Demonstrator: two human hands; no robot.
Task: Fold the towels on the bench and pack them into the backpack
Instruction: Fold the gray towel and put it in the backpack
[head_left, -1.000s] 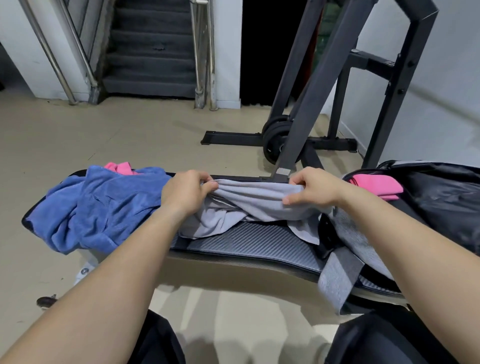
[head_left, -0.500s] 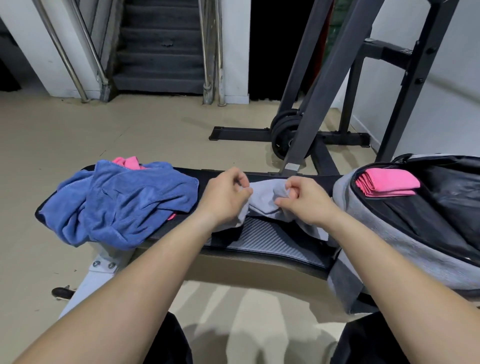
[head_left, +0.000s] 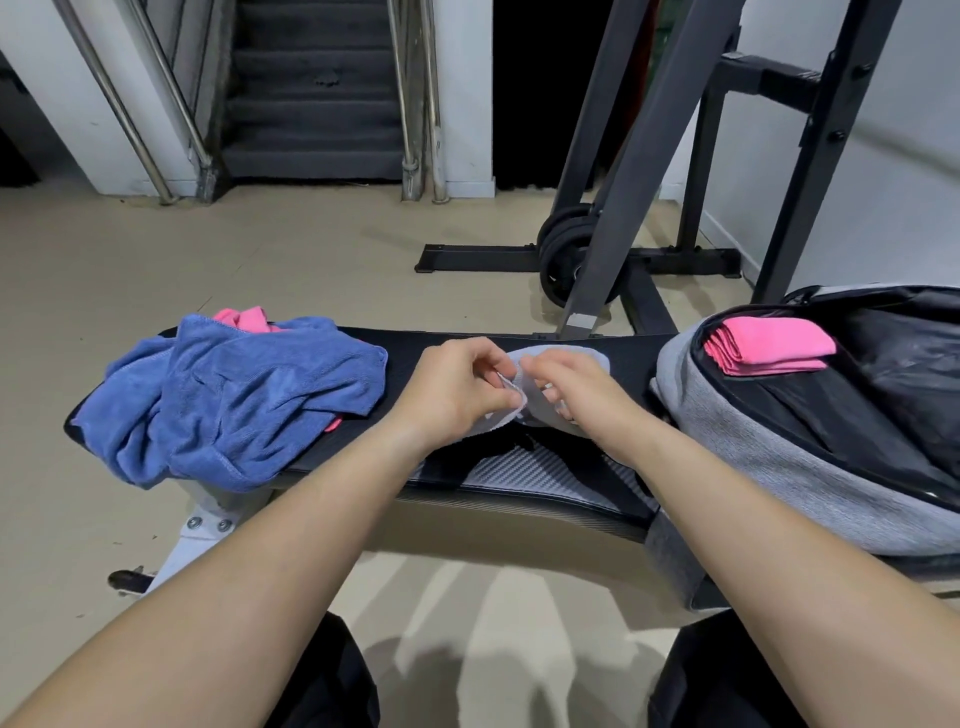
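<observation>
Hands meet over the middle of the surface (head_left: 535, 470), close together, both on the grey towel (head_left: 597, 359). The left hand (head_left: 457, 389) has its fingers (head_left: 483, 358) curled in and pinches an edge of the cloth against the thumb. The right hand (head_left: 576, 395), just beside it, has its fingers curled round the bunched cloth too. Most of the grey towel is hidden under the two hands, so I cannot tell how many layers it has or whether its edges line up.

To the person's left a blue towel (head_left: 249, 395) lies crumpled on the surface, with a loose pink towel (head_left: 244, 318) peeping out from under it. To the right the backpack (head_left: 779, 457) lies open on the end of the surface, with a folded pink towel (head_left: 769, 345) in its mouth.

By the look of it, the step is a fold of the grey towel, and only one towel seems packed. To do it well, I would match the pinched corners first. Then I would lay the cloth flat between the blue towel and the backpack and press the crease with a flat palm before folding again. The cloth is limp, so a bunched grip like this may trap wrinkles; pulling the hands apart would smooth it. A bundle about as narrow as the folded pink towel should slip in beside it.
</observation>
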